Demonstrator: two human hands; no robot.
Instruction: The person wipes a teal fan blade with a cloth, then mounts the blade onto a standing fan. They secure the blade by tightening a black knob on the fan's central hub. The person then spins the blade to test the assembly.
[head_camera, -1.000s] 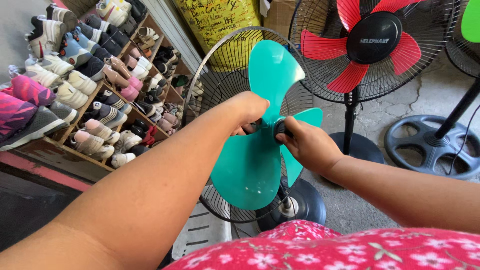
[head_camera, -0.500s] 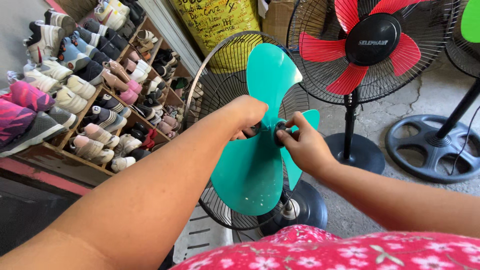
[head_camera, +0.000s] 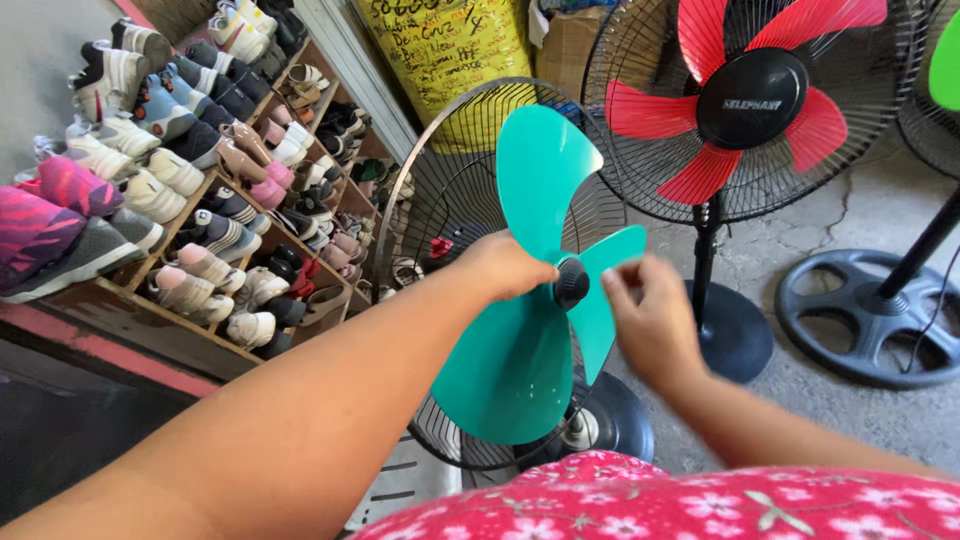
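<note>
Nearest the camera, a pink garment with a red and white flower print (head_camera: 700, 500) fills the lower edge, and both bare forearms reach out over it. The left hand (head_camera: 505, 265) is curled around the middle of a teal three-bladed plastic fan blade (head_camera: 520, 350), gripping it beside the small black round cap (head_camera: 571, 283) at its hub. The right hand (head_camera: 650, 315) is just to the right of that cap, fingers loosely bent and blurred, holding nothing; whether the fingertips touch the nearest blade I cannot tell.

The blade sits in front of a round dark wire rear guard (head_camera: 440, 200), with no front guard over it, on a stand fan whose black round base (head_camera: 610, 425) rests on the grey cracked concrete floor (head_camera: 850, 240).

To the left, a slanted wooden rack of compartments (head_camera: 120, 305) holds many pairs of shoes in white, pink, grey and dark colours. Farther back on the right stands a black pedestal fan with red blades (head_camera: 750, 100) behind its closed wire guard, and a separate black spoked fan base (head_camera: 870, 315) lies on the floor beside it. Behind them is a yellow sack with handwriting (head_camera: 450, 45).
</note>
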